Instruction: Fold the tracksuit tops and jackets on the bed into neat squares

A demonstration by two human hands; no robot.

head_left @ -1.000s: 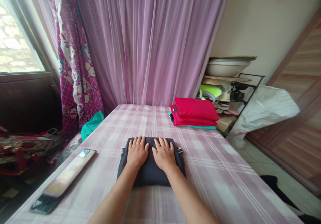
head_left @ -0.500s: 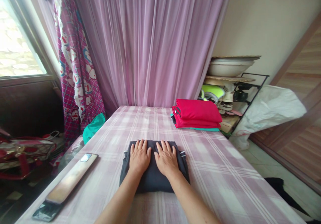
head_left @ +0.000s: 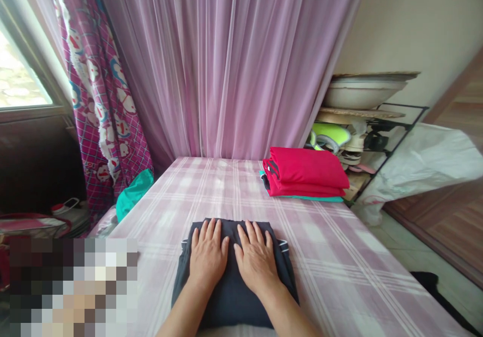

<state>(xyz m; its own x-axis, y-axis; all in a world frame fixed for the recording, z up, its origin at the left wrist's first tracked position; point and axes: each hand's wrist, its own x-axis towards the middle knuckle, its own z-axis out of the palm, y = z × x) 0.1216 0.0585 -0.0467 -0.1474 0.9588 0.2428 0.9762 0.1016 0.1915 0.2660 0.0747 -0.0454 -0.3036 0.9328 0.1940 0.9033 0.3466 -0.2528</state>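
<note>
A dark navy folded garment lies flat on the plaid-covered table, white trim showing at both sides. My left hand rests palm down on its left half, fingers stretched toward the far edge. Beside it, my right hand presses flat on the right half, fingers spread. Neither hand grips the cloth. Farther back on the right sits a stack of folded red clothes, with a teal layer at the bottom.
The plaid tablecloth spreads around the garment. A pixelated patch covers the lower left. Purple curtains hang behind the table. At right stand a rack with basins and shoes, and a white bag. Teal cloth lies at the left edge.
The view has shifted closer, so the garment and hands look larger and lower. Both hands stay flat on the garment. Pixelation now covers the area where a phone lay.
</note>
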